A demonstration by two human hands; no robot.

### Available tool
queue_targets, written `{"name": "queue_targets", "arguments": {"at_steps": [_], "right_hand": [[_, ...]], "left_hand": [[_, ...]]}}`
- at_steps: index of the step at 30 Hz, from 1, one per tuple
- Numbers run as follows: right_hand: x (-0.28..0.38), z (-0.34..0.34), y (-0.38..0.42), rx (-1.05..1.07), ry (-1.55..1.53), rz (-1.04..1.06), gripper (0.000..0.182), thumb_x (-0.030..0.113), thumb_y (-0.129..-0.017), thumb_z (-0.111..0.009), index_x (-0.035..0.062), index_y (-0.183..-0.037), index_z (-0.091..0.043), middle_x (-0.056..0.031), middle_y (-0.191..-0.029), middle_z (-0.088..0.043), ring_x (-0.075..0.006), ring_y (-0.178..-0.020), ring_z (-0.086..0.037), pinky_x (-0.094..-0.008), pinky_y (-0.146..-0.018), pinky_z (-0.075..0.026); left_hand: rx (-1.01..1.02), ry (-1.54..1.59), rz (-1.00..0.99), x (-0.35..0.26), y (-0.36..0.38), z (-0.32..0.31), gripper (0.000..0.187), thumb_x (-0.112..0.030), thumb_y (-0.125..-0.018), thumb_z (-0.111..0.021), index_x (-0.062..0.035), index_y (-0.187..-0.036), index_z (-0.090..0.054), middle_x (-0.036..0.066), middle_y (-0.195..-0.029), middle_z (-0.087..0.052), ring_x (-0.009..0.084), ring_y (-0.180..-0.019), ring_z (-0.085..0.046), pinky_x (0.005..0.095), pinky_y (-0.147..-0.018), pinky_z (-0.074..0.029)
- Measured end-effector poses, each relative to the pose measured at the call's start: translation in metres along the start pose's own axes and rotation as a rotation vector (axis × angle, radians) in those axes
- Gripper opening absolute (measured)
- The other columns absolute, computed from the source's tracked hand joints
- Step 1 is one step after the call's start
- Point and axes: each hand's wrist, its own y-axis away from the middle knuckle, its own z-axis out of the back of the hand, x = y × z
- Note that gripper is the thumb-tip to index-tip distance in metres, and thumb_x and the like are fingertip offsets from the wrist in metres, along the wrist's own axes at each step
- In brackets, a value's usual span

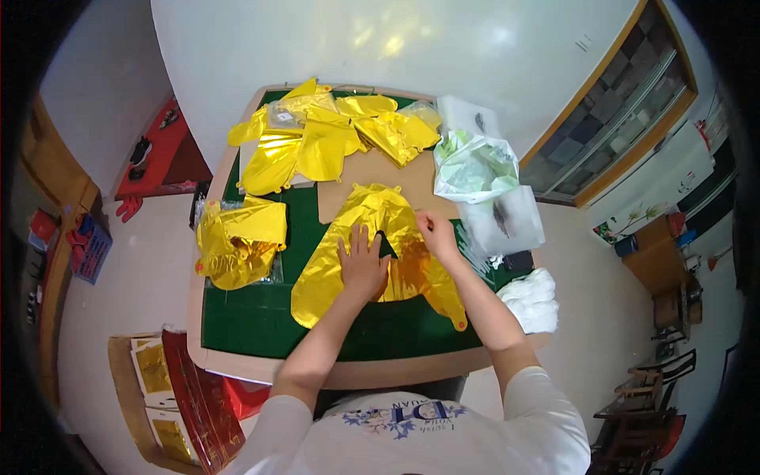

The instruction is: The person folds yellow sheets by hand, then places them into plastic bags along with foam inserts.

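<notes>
A flat, uninflated gold foil balloon (328, 277) lies in a curved, arch-like shape on the green table top, its surface creased. My left hand (364, 263) presses on its middle with the fingers spread, beside a dark gap in the foil. At the balloon's upper right edge, my right hand (438, 237) has its fingers curled closed; whatever is between them is hidden. Below that hand the foil mirrors a brownish reflection. Another folded gold foil balloon (245, 245) rests at the table's left side.
Several gold foil pieces (305, 146) are heaped at the back, by a brown cardboard sheet (368, 170). At the right are a plastic bag (475, 166), translucent wrapped packs (511, 222), a small black object (518, 261) and a white cloth-like bundle (530, 302). A cardboard box (127, 388) stands on the floor.
</notes>
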Motion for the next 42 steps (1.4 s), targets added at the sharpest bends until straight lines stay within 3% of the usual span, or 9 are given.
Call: {"name": "queue_targets", "arguments": {"at_steps": [4, 14, 20, 26, 28, 29, 32, 37, 42], "right_hand": [[-0.034, -0.026, -0.074, 0.029, -0.162, -0.181, 0.02, 0.015, -0.083, -0.067, -0.0008, -0.095, -0.064, -0.0056, -0.072, -0.064, -0.0115, -0.068, -0.057, -0.0269, -0.063, -0.046], [-0.051, -0.082, -0.174, -0.009, -0.884, -0.866, 0.014, 0.018, -0.087, -0.065, 0.0061, -0.085, -0.057, -0.0033, -0.064, -0.056, -0.012, -0.045, -0.052, -0.0233, -0.035, -0.036], [-0.033, -0.072, -0.206, 0.011, -0.904, -0.742, 0.008, 0.006, -0.088, -0.055, 0.0059, -0.08, -0.053, -0.0054, -0.052, -0.049, -0.0132, -0.038, -0.043, -0.0264, -0.031, -0.029], [-0.083, -0.097, -0.217, -0.134, -0.632, -0.69, 0.009, 0.009, -0.084, -0.062, 0.0015, -0.083, -0.056, -0.0111, -0.062, -0.058, -0.0208, -0.046, -0.054, -0.0333, -0.041, -0.042], [-0.067, -0.091, -0.191, -0.387, 0.24, 0.024, 0.024, 0.02, -0.082, -0.069, -0.0013, -0.084, -0.06, -0.0147, -0.069, -0.062, -0.0268, -0.062, -0.062, -0.0372, -0.059, -0.05], [-0.044, -0.079, -0.187, -0.156, 0.048, -0.189, 0.039, 0.034, -0.076, -0.073, -0.0019, -0.087, -0.062, -0.0188, -0.086, -0.066, -0.0342, -0.081, -0.064, -0.0411, -0.076, -0.05], [-0.027, -0.095, -0.194, -0.067, -0.036, -0.509, 0.037, 0.034, -0.074, -0.074, 0.0, -0.085, -0.064, -0.0198, -0.088, -0.067, -0.0339, -0.084, -0.065, -0.0405, -0.077, -0.05], [-0.05, -0.114, -0.205, 0.002, -0.128, -0.494, 0.038, 0.038, -0.076, -0.072, 0.0014, -0.085, -0.065, -0.021, -0.086, -0.067, -0.0317, -0.083, -0.066, -0.0399, -0.078, -0.05], [0.006, -0.055, -0.219, -0.328, -0.638, -0.314, 0.017, 0.018, -0.087, -0.063, 0.0041, -0.081, -0.055, -0.0042, -0.064, -0.056, -0.0145, -0.059, -0.057, -0.029, -0.055, -0.045]], "left_hand": [[-0.111, 0.148, -0.055, -0.002, -0.003, -0.003, 0.047, -0.026, -0.084, -0.064, -0.0102, -0.127, -0.053, 0.015, -0.14, -0.043, 0.0315, -0.141, -0.024, 0.0581, -0.113, -0.011], [-0.187, 0.171, -0.066, 0.004, -0.009, -0.002, 0.037, -0.017, -0.078, -0.068, -0.0098, -0.114, -0.061, 0.015, -0.134, -0.046, 0.0325, -0.138, -0.03, 0.06, -0.111, -0.015], [-0.178, 0.19, -0.053, 0.007, -0.007, -0.004, 0.034, -0.017, -0.079, -0.067, -0.0101, -0.112, -0.061, 0.015, -0.133, -0.048, 0.0327, -0.137, -0.031, 0.0614, -0.111, -0.015], [-0.139, 0.195, -0.05, 0.003, -0.006, -0.006, 0.031, -0.019, -0.079, -0.066, -0.0113, -0.109, -0.062, 0.014, -0.131, -0.05, 0.0321, -0.136, -0.032, 0.0612, -0.111, -0.015], [-0.151, 0.214, -0.048, 0.005, -0.005, -0.006, 0.03, -0.019, -0.079, -0.066, -0.0114, -0.108, -0.061, 0.014, -0.13, -0.05, 0.0324, -0.135, -0.032, 0.061, -0.111, -0.015], [-0.153, 0.21, -0.044, 0.005, -0.006, -0.004, 0.029, -0.019, -0.08, -0.066, -0.0115, -0.108, -0.062, 0.014, -0.13, -0.05, 0.0323, -0.135, -0.032, 0.0609, -0.111, -0.015], [-0.15, 0.218, -0.03, 0.004, -0.008, -0.001, 0.027, -0.019, -0.081, -0.065, -0.0115, -0.107, -0.062, 0.014, -0.13, -0.05, 0.0322, -0.135, -0.032, 0.0608, -0.112, -0.014], [-0.128, 0.218, -0.025, 0.007, -0.006, -0.003, 0.024, -0.021, -0.083, -0.063, -0.0113, -0.105, -0.062, 0.015, -0.131, -0.05, 0.0321, -0.136, -0.032, 0.0605, -0.112, -0.014], [-0.142, 0.223, -0.025, 0.006, -0.007, 0.0, 0.026, -0.018, -0.081, -0.065, -0.0113, -0.106, -0.065, 0.013, -0.129, -0.05, 0.0316, -0.134, -0.034, 0.0598, -0.111, -0.016]]}}
